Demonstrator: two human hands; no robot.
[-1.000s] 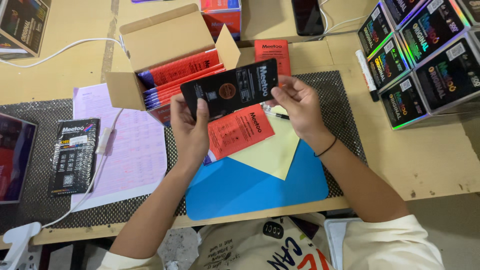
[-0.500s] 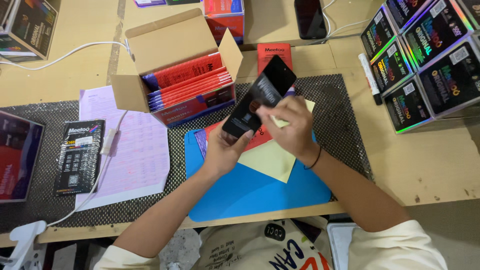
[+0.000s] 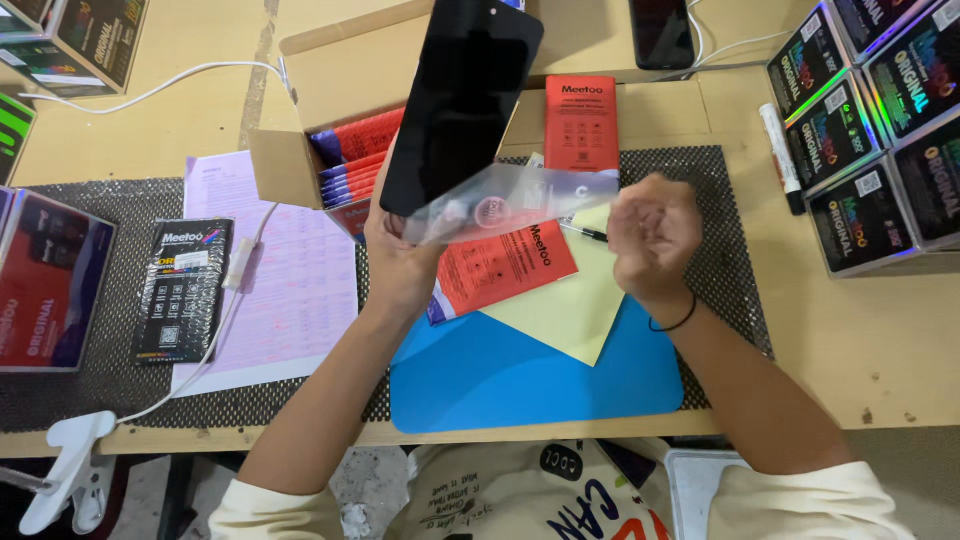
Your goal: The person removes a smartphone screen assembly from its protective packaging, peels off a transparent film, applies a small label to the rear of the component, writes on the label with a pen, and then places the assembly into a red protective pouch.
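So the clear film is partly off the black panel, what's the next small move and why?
Probably pull on with the right hand, drawing the clear film sideways until it parts from the black panel. The film's near end sits by the panel's lower edge at the left hand, which holds the panel tilted above the blue mat.
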